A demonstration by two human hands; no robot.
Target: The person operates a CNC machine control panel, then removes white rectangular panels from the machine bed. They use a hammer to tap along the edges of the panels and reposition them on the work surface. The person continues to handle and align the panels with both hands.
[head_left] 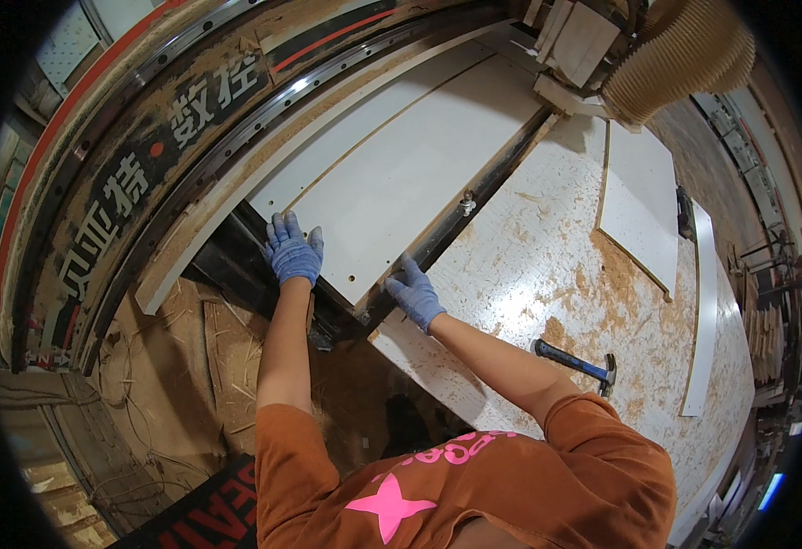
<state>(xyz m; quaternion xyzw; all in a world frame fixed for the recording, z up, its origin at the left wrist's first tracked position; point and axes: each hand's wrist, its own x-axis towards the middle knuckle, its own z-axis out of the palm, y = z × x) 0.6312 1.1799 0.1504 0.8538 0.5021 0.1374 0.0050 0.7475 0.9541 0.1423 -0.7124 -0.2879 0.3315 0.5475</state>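
A white panel [392, 174] with a few small drilled holes near its close end lies on the machine bed. My left hand [293, 252], in a blue-grey work glove, rests with fingers stretched out on the panel's near left corner. At the panel's near right edge, beside the black rail [438, 236], is my right hand [416, 293] in a matching glove. Its fingers are apart and touch the edge; part of them is hard to make out. A narrow brown gap separates a long white strip [328, 137] from the panel on the left.
A blue-handled hammer [573, 360] lies on the white, sawdust-strewn table [511, 247] at right. Another white panel [637, 206] and a narrow strip [699, 311] lie farther right. A dark machine beam [172, 137] curves along the left; a ribbed hose [680, 59] hangs at the far right.
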